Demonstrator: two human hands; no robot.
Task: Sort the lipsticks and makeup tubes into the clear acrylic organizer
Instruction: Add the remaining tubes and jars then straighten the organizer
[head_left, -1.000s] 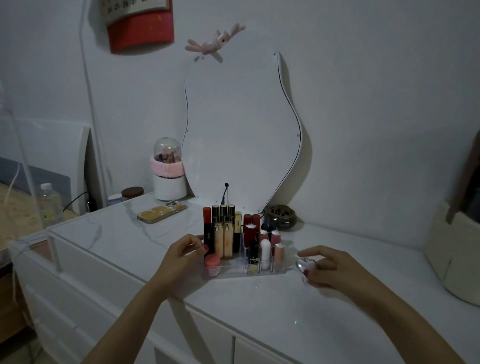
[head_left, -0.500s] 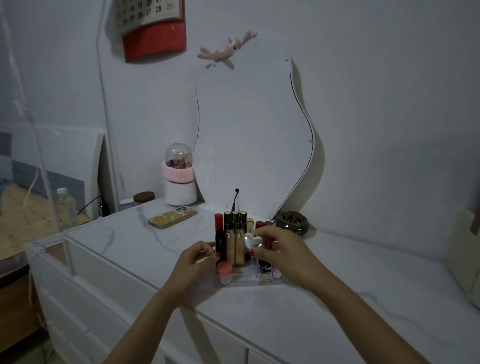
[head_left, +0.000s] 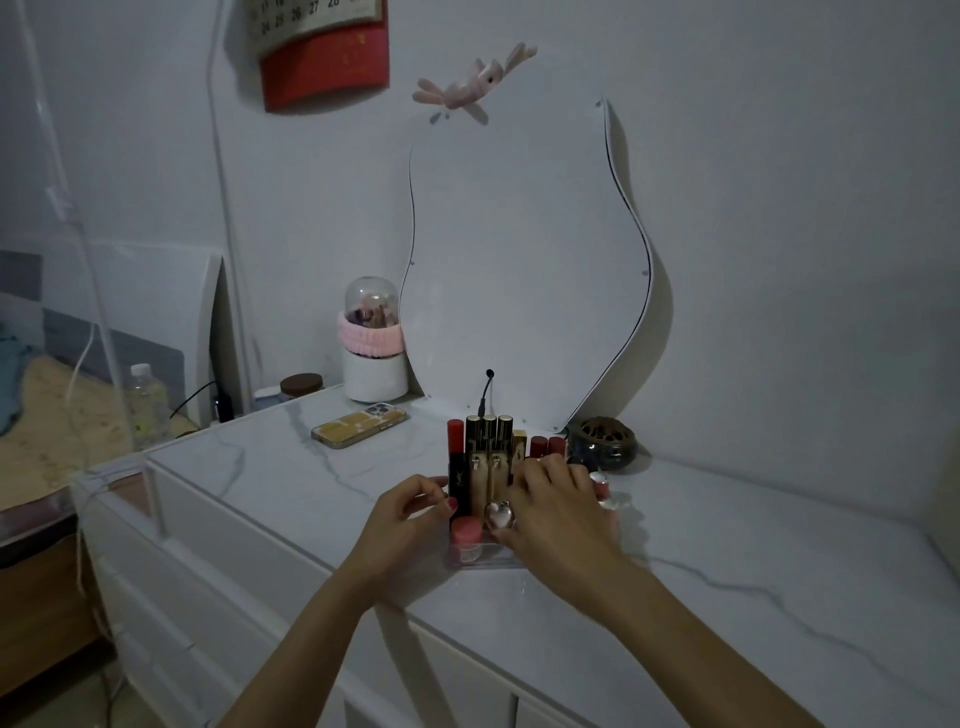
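The clear acrylic organizer (head_left: 480, 560) stands on the white marble dresser top, filled with upright lipsticks: a red-capped black tube (head_left: 456, 457), gold and black tubes (head_left: 491, 457) and dark red ones behind. A small pink-lidded jar (head_left: 466, 538) sits in its front left slot. My right hand (head_left: 553, 512) reaches over the organizer and pinches a shiny heart-shaped lipstick (head_left: 500, 513) just right of the jar. My left hand (head_left: 410, 514) holds the organizer's left side with curled fingers. My right hand hides the right compartments.
A phone (head_left: 359, 427) in a yellow case lies behind on the left. A white brush holder with pink band (head_left: 374, 353), a wavy mirror (head_left: 524, 260) and a dark round burner (head_left: 602, 441) stand at the back. The dresser's front edge (head_left: 363, 587) is near.
My right hand picked the heart-shaped lipstick up from the dresser at the right, carried it over the organizer, and has now lowered it toward the front row. My left hand stayed put.
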